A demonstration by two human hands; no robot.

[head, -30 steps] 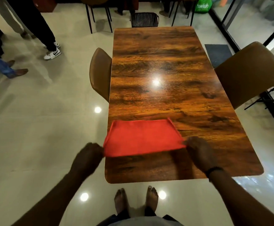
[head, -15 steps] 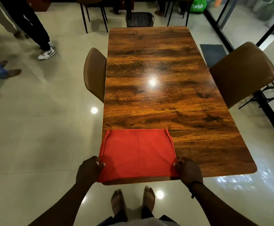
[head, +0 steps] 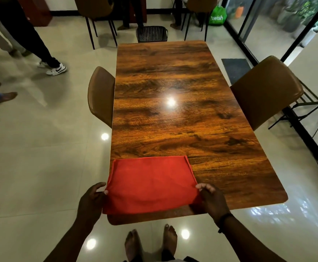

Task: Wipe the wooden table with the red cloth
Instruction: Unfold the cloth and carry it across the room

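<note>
A red cloth (head: 151,184) lies spread flat on the near left corner of the glossy wooden table (head: 181,114). My left hand (head: 92,202) pinches the cloth's near left edge, just off the table's left side. My right hand (head: 212,200) pinches the near right edge, resting over the tabletop. The cloth's near edge lies a little short of the table's front edge.
Brown chairs stand at the table's left (head: 101,95) and right (head: 264,89) sides. A black basket (head: 151,34) sits beyond the far end, with more chairs and a green bag (head: 217,16) behind. People's legs (head: 31,40) are at the far left. Glass doors line the right.
Both hands have drawn the cloth back from mid-air over the table toward the near edge and laid it flat; since half a second ago it has barely shifted.
</note>
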